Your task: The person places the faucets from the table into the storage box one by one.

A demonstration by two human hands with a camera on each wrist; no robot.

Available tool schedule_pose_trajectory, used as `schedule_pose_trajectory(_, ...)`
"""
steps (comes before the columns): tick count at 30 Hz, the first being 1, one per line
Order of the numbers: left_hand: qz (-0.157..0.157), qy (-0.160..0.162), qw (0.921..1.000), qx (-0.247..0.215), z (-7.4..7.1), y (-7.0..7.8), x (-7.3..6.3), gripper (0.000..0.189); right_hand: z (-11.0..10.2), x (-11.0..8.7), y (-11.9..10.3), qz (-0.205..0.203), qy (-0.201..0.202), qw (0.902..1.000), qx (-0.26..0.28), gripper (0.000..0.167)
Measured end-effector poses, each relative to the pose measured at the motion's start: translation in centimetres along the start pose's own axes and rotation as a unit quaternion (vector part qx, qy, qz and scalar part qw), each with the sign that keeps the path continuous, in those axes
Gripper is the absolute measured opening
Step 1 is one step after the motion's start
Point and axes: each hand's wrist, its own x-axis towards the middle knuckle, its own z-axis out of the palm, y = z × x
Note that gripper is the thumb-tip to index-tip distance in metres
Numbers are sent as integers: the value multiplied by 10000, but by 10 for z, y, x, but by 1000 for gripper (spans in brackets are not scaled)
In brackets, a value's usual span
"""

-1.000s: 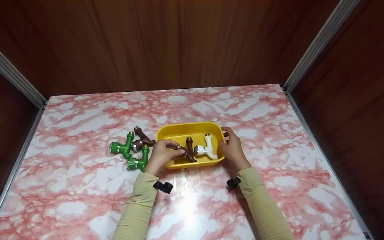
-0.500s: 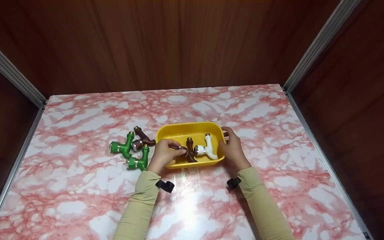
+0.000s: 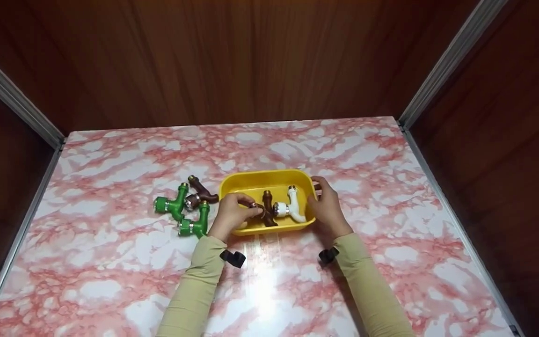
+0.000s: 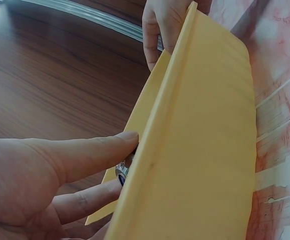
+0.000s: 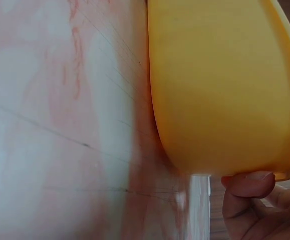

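A yellow plastic basin (image 3: 265,176) sits on the table with a brown tap (image 3: 268,201) and a white tap (image 3: 294,208) lying side by side in it. My left hand (image 3: 231,216) reaches over the basin's left end and pinches the brown tap near its handle, thumb on the near side. In the left wrist view the basin wall (image 4: 200,135) hides most of that tap, leaving a bit of chrome (image 4: 121,171) between thumb and finger. My right hand (image 3: 329,209) grips the basin's right end, and its fingers (image 5: 247,185) press the outer wall under the rim.
Left of the basin lie two green taps (image 3: 176,206) and another brown tap (image 3: 201,191), close together. The red-and-white marbled table (image 3: 110,281) is bounded by dark wood panels (image 3: 232,61) at the back and sides.
My left hand has shifted slightly right with its pinch on the brown tap. My right hand keeps its grip, and the basin and other taps stay put.
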Motion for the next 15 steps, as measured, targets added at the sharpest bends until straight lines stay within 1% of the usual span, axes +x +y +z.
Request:
schedule_pose_trajectory(6,53,-84,9999,110,-2,1,1,24,0,1,0,57,7,10000,56,45)
schedule_pose_trajectory(10,17,-129,9999,109,-2,1,2,23,0,0,1,62,-18,10000,41,46)
schedule_pose_trajectory(15,-53,-133,9998,120,-2,1,4,22,0,-1,1,-66,58,10000,44,46)
